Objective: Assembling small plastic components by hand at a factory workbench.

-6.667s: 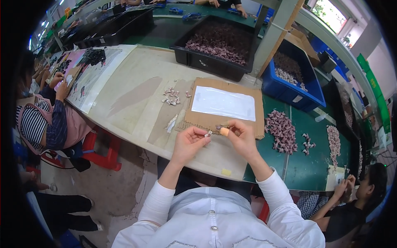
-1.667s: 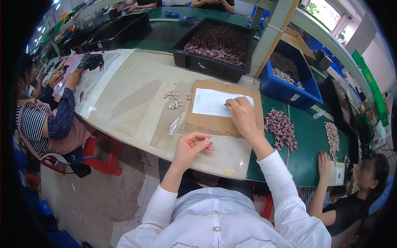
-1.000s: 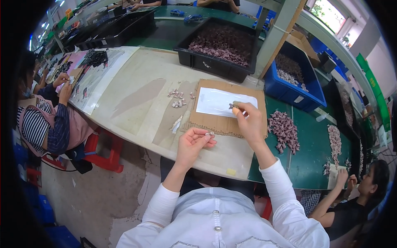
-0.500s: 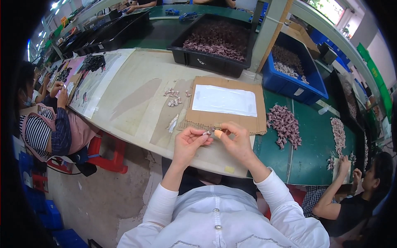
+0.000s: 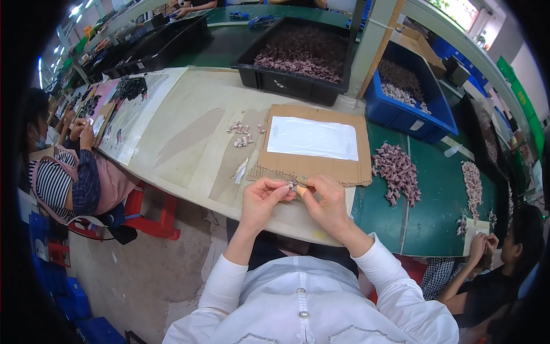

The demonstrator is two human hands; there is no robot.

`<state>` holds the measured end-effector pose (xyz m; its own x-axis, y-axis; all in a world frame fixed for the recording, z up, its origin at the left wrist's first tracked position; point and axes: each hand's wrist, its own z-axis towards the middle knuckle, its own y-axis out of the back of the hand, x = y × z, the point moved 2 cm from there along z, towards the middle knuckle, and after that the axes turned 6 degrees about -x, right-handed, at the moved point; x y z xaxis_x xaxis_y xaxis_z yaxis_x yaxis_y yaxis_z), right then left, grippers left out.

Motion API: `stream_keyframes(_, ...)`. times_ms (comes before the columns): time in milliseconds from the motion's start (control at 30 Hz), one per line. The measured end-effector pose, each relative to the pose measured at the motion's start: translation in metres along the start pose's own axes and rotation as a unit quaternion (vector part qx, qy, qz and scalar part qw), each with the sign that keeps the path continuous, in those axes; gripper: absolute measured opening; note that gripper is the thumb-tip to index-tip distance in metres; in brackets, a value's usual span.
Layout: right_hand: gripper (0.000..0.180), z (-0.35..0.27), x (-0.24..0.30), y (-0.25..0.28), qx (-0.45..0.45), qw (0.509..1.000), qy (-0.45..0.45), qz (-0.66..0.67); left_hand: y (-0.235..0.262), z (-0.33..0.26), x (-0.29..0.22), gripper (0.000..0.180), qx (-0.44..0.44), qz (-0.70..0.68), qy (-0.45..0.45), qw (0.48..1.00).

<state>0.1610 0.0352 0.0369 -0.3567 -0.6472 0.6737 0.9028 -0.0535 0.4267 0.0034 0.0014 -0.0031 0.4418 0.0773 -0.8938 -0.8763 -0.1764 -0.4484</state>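
Observation:
Both my hands meet over the near edge of the pale worktop, just below a cardboard sheet. My left hand pinches a small pale part, mostly covered by the fingertips. Against it, my right hand is closed, thumb and fingers together, with a tan cover on one digit. What the right fingers grip is too small to make out. Several small pinkish-white parts lie left of the cardboard, and a torn white scrap is nearer my left hand.
A white sheet lies on the cardboard. Right of it is a heap of mauve parts on the green table. A black bin and a blue bin of parts stand behind. One person works at left, another at right.
My hands stay together, and the left fingertips have closed further over the pale part, hiding more of it. At right, the other person's hands have come together.

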Motion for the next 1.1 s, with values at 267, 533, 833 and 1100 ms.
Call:
stream_keyframes(267, 0.013, -0.009, -0.006, -0.001, -0.034, 0.996, -0.046, 0.07, 0.004, 0.001, -0.001, 0.018, 0.026, -0.004, 0.082, 0.996)
stream_keyframes(533, 0.009, -0.013, -0.011, -0.004, 0.014, 0.982, -0.091, 0.162, 0.013, -0.001, 0.001, 0.01, 0.052, -0.017, 0.101, 0.993)
stream_keyframes(833, 0.01, -0.02, -0.012, -0.007, 0.042, 0.967, -0.118, 0.222, 0.012, -0.002, -0.003, 0.007, 0.092, -0.041, 0.098, 0.99)
stream_keyframes(1100, 0.008, -0.024, -0.017, -0.006, 0.008, 0.983, -0.074, 0.167, 0.009, -0.002, 0.004, 0.006, 0.069, -0.011, 0.108, 0.992)
